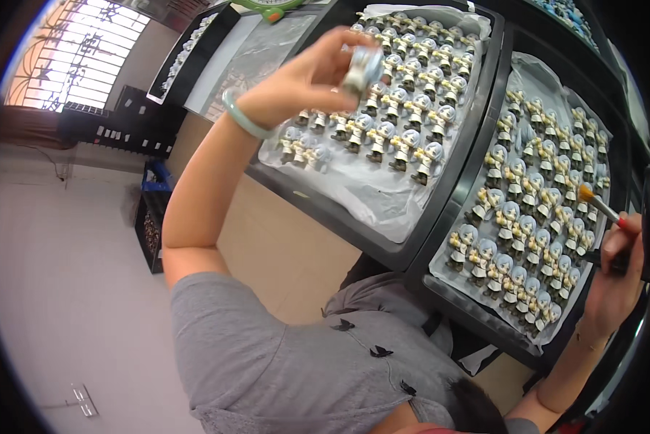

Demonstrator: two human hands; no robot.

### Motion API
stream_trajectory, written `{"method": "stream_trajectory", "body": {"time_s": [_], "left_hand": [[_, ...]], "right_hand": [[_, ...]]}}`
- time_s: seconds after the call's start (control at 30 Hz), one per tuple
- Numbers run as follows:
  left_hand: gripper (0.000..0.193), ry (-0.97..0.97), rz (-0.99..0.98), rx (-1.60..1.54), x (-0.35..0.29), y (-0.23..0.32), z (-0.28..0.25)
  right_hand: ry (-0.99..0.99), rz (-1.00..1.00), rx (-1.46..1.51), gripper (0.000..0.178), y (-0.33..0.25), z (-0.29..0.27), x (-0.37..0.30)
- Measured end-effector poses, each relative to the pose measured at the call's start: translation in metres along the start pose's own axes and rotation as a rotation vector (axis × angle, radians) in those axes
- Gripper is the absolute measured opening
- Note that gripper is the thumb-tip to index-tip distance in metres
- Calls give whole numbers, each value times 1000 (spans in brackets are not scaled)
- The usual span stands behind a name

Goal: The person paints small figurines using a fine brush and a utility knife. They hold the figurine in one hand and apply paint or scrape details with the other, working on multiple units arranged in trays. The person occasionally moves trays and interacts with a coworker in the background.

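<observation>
My left hand (307,79), with a pale green bangle at the wrist, is raised over the left tray. Its thumb and fingers close on a small figurine (362,69) with pale blue hair, slightly blurred. At the right, over the right tray's edge, my right hand (623,264) grips a paintbrush (604,206) with orange-brown bristles, a metal collar and a red part on the handle. Something dark lies by those fingers; I cannot make out what. Rows of similar figurines in white clothes lie on white lining sheets in the left tray (383,252) and the right tray (477,318).
A long black box (195,54) of small pale pieces stands beyond the left tray, near a green round object (271,11). Black bins (150,228) sit by the wall at left, below a barred window (79,54). Blue-white pieces fill the far right corner.
</observation>
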State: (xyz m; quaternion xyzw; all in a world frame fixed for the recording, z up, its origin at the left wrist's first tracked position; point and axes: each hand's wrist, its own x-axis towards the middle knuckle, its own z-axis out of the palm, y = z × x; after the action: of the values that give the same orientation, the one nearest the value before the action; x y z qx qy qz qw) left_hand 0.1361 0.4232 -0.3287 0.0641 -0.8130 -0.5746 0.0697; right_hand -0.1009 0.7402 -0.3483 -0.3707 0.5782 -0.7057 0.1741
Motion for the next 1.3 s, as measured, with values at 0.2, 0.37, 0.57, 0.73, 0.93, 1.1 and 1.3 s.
{"method": "stream_trajectory", "body": {"time_s": [0.2, 0.37, 0.57, 0.73, 0.93, 1.1, 1.3], "left_hand": [[61, -86, -239, 795, -54, -47, 16], [60, -156, -23, 1015, -53, -51, 20], [52, -379, -116, 1085, -45, -48, 27], [54, -415, -89, 1233, -48, -54, 31], [52, -497, -76, 1323, -37, -52, 35], [60, -534, -149, 1391, -38, -42, 43], [56, -482, -305, 1218, 3, -2, 39]], "right_hand": [[-66, 11, 2, 29, 5, 7, 1], [-36, 49, -7, 29, 2, 10, -3], [-31, 47, -48, 28, 0, 8, -4], [-52, 67, -49, 27, 4, 12, -3], [59, -6, -81, 26, -10, 16, -2], [117, -161, 57, 27, -18, 0, 13], [252, -234, 217, 26, -13, -13, 28]]}}
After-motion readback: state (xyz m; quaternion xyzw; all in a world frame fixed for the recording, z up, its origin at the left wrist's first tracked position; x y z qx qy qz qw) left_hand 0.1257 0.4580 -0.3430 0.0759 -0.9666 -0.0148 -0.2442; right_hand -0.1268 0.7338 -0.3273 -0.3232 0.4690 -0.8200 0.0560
